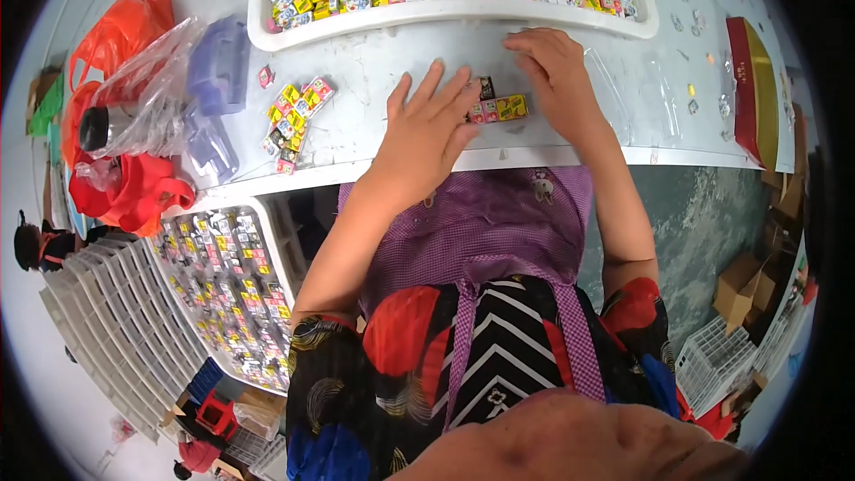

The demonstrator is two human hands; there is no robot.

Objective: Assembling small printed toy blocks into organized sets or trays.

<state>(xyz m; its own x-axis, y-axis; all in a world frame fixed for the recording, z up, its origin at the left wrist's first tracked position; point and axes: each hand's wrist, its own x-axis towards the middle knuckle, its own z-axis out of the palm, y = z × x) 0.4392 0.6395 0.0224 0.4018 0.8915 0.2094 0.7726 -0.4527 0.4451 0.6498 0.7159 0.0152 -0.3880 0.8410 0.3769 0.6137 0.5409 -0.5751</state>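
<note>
On the pale table lies a small cluster of tiny printed boxes point(500, 110) in yellow, pink and black, between my two hands. My left hand point(420, 129) is on its left side, fingers spread, and partly covers its left end; whether it touches the boxes is unclear. To the right, my right hand point(561, 80) curves over the table with its fingers reaching left beyond the cluster, apart from it. Nothing shows in its grasp. A second group of little boxes point(296, 116) lies in rows farther left. Beyond my hands stands a white tray point(454, 16) heaped with many such boxes.
At the left are red bags point(125, 31), clear plastic wrap point(147, 116) and a bluish plastic holder point(218, 67). Below the table edge sits a tray of packed boxes point(223, 285) beside stacked white trays point(116, 321). A red and gold carton point(753, 93) stands at right.
</note>
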